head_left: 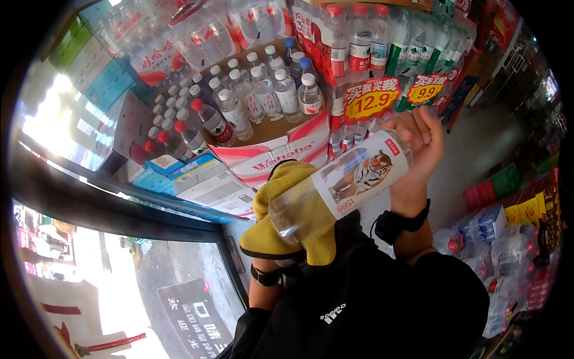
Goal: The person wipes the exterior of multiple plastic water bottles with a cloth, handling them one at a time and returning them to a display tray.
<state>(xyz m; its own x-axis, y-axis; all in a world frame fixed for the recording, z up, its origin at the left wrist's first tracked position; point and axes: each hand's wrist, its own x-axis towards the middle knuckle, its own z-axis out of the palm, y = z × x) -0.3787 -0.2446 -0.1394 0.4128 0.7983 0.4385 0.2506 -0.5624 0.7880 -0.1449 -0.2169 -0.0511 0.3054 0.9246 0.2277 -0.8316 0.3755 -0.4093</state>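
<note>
A large clear plastic bottle [365, 173] is tilted in front of me. Its white label bears a tiger picture. My right hand [423, 146] grips its upper right end, with the fingers curled behind it and partly hidden. A yellow cloth [263, 236] with dark edging wraps the bottle's lower left part and drapes below it. My left hand is under this cloth, so its fingers do not show; only the left wrist [263, 272] with a dark band comes out beneath. The cloth is held against the bottle's side.
An open carton [272, 152] of small capped bottles stands just beyond the bottle. Shelved bottles [359, 45] with red and yellow price signs [372, 100] are at the far right. Packed bottles [508, 251] are stacked at right. A dark door frame [119, 212] runs along the left.
</note>
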